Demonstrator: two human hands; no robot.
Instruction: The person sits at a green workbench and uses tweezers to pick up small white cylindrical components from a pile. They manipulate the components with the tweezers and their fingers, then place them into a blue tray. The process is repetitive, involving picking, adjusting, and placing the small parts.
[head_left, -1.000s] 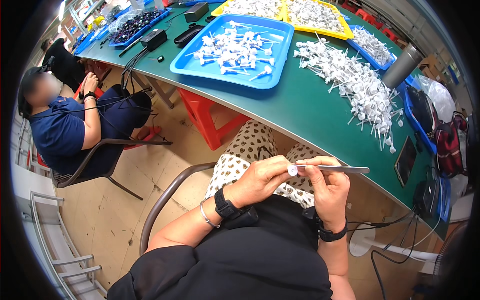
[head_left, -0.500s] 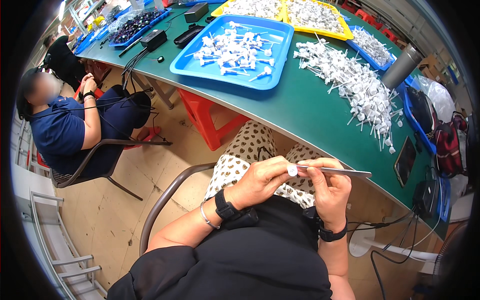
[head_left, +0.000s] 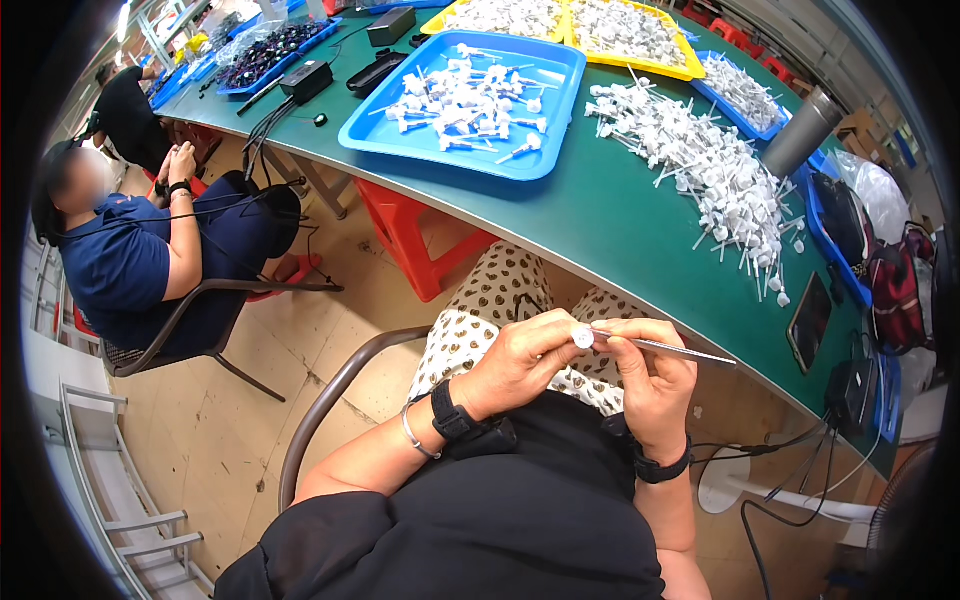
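Over my lap, my left hand (head_left: 525, 362) pinches a small white plastic piece (head_left: 583, 337) with a round disc end that faces up. Thumb and fingers of my right hand (head_left: 655, 395) are closed on a thin metal blade (head_left: 695, 352). Its near end meets the white piece, while the far end sticks out to the right past my fingers. Fingers hide the rest of the piece and the exact contact. On the green table ahead, a light blue tray (head_left: 562, 85) holds several similar white pieces, and a loose pile of white pieces (head_left: 710, 165) lies to its right.
Yellow trays (head_left: 690, 68) full of white pieces stand behind. A grey cylinder (head_left: 805, 135), a phone (head_left: 810, 322) and a black adapter (head_left: 850, 395) with cables are at right. A red stool (head_left: 425, 255) is under the table edge. A seated person (head_left: 135, 240) is at left.
The blade has turned in my right hand: its broad face showed before, and now it looks edge-on with its far end lower. Both hands have barely shifted left.
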